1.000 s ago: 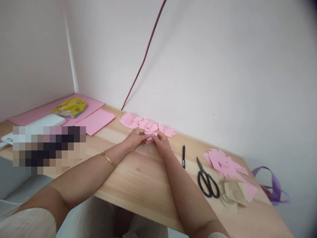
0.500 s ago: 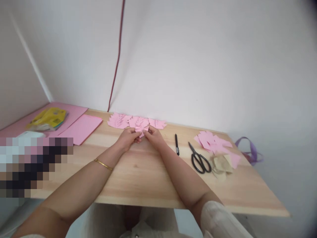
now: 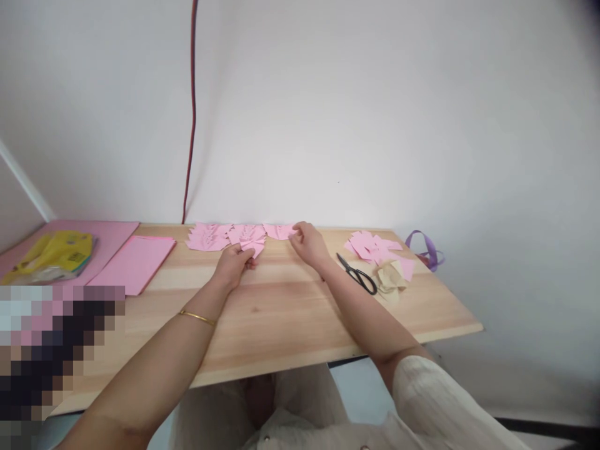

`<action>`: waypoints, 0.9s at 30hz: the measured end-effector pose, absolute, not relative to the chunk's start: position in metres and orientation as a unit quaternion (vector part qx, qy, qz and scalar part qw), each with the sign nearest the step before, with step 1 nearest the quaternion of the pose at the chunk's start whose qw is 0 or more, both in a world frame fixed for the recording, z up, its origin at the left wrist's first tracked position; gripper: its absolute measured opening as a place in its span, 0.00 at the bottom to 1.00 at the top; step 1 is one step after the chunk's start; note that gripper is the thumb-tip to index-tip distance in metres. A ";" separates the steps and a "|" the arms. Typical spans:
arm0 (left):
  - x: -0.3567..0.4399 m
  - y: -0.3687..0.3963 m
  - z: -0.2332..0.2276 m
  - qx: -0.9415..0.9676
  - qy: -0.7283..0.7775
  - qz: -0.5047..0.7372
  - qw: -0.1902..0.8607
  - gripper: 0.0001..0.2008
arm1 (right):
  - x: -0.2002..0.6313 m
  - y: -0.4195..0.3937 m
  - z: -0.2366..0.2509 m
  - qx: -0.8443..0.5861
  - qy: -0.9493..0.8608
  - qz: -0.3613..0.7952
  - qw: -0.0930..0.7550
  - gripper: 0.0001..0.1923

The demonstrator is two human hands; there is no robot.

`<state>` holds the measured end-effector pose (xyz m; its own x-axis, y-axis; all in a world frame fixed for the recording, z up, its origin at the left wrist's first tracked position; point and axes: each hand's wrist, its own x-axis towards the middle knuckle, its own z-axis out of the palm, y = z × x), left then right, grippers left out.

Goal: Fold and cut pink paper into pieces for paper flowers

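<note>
Left of the frame's centre, 3 paper cutouts [image 3: 246, 232] line the table's [image 3: 281, 319] back edge — the left hand [image 3: 233, 265] holds a paper piece [image 3: 255, 247] before the middle one, the right hand [image 3: 309, 245] at the row's right end. Middle left: a packet [image 3: 65, 253] on a paper sheet [image 3: 111, 239], left of a paper stack [image 3: 137, 262]. Middle right: scissors [image 3: 349, 269] left of a paper wad [image 3: 391, 277] — paper scraps [image 3: 368, 245] behind.

1 slim gold bangle [image 3: 197, 317] circles the left wrist [image 3: 210, 299]; loose cream right sleeve [image 3: 431, 394].

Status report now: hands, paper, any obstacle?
Left hand pinches folded pink paper. Right hand at right end of pink cut-out row, contact unclear. Black scissors further right, apart from both hands.
</note>
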<state>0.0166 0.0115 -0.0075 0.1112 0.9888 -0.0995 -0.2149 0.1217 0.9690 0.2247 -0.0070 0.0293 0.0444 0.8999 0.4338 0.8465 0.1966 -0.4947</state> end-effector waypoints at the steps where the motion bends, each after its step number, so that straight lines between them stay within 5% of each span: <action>1: 0.017 0.012 -0.008 0.434 0.441 0.499 0.606 0.10 | 0.236 -0.011 0.028 -0.674 -0.671 0.012 0.309 0.15; 5: 0.017 0.013 -0.010 0.436 0.427 0.497 0.617 0.11 | 0.273 -0.034 0.013 -0.799 -0.576 0.039 0.167 0.21; 7: 0.017 0.014 -0.010 0.433 0.420 0.495 0.625 0.11 | 0.282 -0.042 0.005 -0.774 -0.605 0.084 0.166 0.17; 11: 0.016 0.012 -0.011 0.418 0.415 0.499 0.636 0.11 | 0.271 -0.043 0.003 -0.659 -0.629 0.250 0.328 0.10; 14: 0.016 0.011 -0.010 0.415 0.409 0.502 0.640 0.11 | 0.242 -0.037 0.018 -0.503 -0.552 0.434 0.504 0.11; 16: 0.015 0.010 -0.009 0.413 0.404 0.504 0.642 0.11 | 0.218 -0.034 0.029 -0.395 -0.529 0.515 0.547 0.13; 23: 0.015 0.012 -0.010 0.413 0.385 0.513 0.647 0.10 | 0.165 -0.026 0.012 -0.373 -0.632 0.374 0.566 0.15; 27: 0.017 0.011 -0.013 0.414 0.380 0.507 0.654 0.09 | 0.157 -0.022 -0.012 -0.371 -0.657 0.318 0.574 0.23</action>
